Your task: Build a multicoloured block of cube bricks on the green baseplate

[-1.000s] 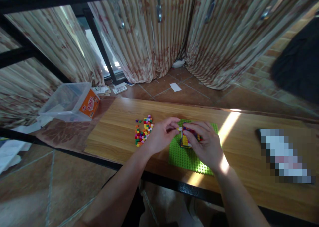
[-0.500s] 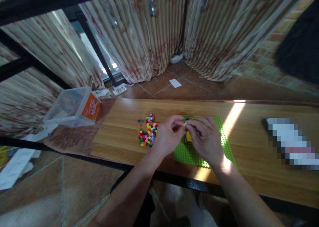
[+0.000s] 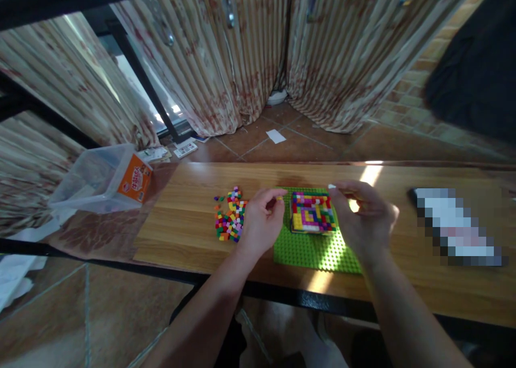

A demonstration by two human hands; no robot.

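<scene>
A square block of many-coloured toy bricks point(image 3: 312, 212) stands on a green studded baseplate point(image 3: 300, 252). My left hand point(image 3: 264, 217) is at the plate's left edge, thumb and forefinger pinched on a small yellow brick point(image 3: 279, 198). To the right of the block, my right hand point(image 3: 365, 214) is raised over the plate's right side. Its thumb and forefinger close on a small white brick point(image 3: 331, 186). Left of my left hand lies a loose heap of small coloured bricks point(image 3: 229, 217), partly hidden by that hand.
The wooden bench point(image 3: 181, 212) runs across the view. A blurred-out flat object point(image 3: 455, 225) lies at its right. Beyond the left end stands a clear plastic bin point(image 3: 97, 177) with an orange label. Curtains point(image 3: 242, 61) hang behind, and a white paper point(image 3: 276, 136) lies on the floor.
My hands have moved apart; the right one has shifted right, off the block, with the white brick in its fingers. The top of the brick block has come into sight.
</scene>
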